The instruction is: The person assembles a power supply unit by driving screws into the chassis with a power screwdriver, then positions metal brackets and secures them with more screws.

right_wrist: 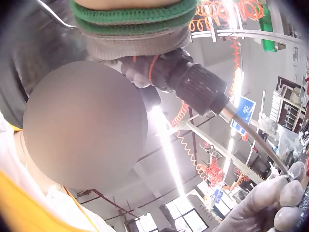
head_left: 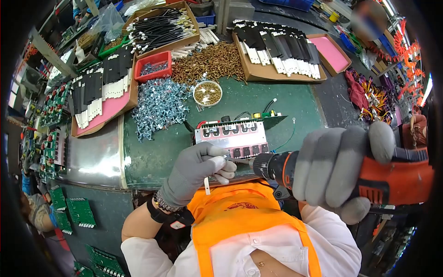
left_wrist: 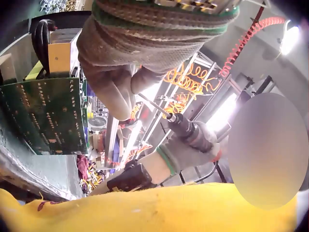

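Bracket pile (head_left: 159, 106) lies on the green table (head_left: 295, 106), at 10 o'clock from the board (head_left: 233, 138). Screw bowl (head_left: 207, 93) sits at 11 o'clock from the board, just off the pile.

Left hand (head_left: 198, 173), gloved, is at 7 o'clock from the board and over its near edge. Its fingertips (right_wrist: 285, 193) are pinched together on the tip of the bit (head_left: 240, 160). Can't tell if a screw is in there.

The bit runs toward 3 o'clock into the drill (head_left: 277, 168), held level off the table's near edge. Right hand (head_left: 332, 171), gloved, is clamped around the orange drill body, all fingers wrapped.
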Demonstrator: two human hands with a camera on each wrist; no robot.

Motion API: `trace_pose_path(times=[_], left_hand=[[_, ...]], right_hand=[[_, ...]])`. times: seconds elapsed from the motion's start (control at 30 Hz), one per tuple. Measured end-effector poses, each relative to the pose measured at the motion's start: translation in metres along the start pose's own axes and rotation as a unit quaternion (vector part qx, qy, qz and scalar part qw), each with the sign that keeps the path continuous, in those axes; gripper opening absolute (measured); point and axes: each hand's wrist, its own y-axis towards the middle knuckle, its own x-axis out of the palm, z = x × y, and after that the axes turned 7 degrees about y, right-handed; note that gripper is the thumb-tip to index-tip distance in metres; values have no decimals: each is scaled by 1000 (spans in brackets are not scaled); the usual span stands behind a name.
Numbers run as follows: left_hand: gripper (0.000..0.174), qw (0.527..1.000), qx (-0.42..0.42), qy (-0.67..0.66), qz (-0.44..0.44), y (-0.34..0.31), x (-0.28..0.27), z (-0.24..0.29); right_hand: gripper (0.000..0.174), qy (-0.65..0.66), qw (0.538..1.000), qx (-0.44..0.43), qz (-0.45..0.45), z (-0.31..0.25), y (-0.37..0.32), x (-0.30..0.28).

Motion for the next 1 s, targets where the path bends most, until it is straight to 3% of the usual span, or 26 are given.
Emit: trace_pose_path(times=[0.07,0.2,0.27,0.37,0.43,0.5,0.53,0.6,0.63,0.7,0.73,0.8,1.0], left_hand=[[32,995,48,72,47,4,6,-11],[34,995,43,81,32,14,15,-20],[38,967,-24,250,-30,16,23,-7],[43,935,-7,355,-17,24,32,-12],[44,915,1,403,-11,29,31,-21],[44,856,149,492,65,27,28,-40],[44,856,147,492,64,25,27,-47],[45,694,304,642,117,20,25,-56],[45,695,304,642,117,19,29,-58],[40,576,373,697,209,18,43,-62],[40,578,371,695,212,18,45,-68],[38,511,347,753,226,23,46,-81],[37,484,385,738,269,38,50,-103]], right_hand=[[63,2,998,-19,55,5,-6,-2],[65,-36,994,13,106,1,-20,-13],[66,-70,987,43,142,-1,-25,-10],[67,-116,953,85,265,0,-26,-1],[70,-81,964,90,237,-2,-37,-18],[72,-37,968,115,221,-3,-40,-20],[72,-36,968,115,222,0,-39,-16],[66,-99,957,100,252,5,-35,-11],[66,-98,957,100,252,6,-36,-15],[68,-80,976,102,178,6,-39,-23],[68,-78,975,106,177,5,-40,-22],[67,-90,972,134,168,2,-38,-16],[67,35,992,86,80,24,-10,-17]])
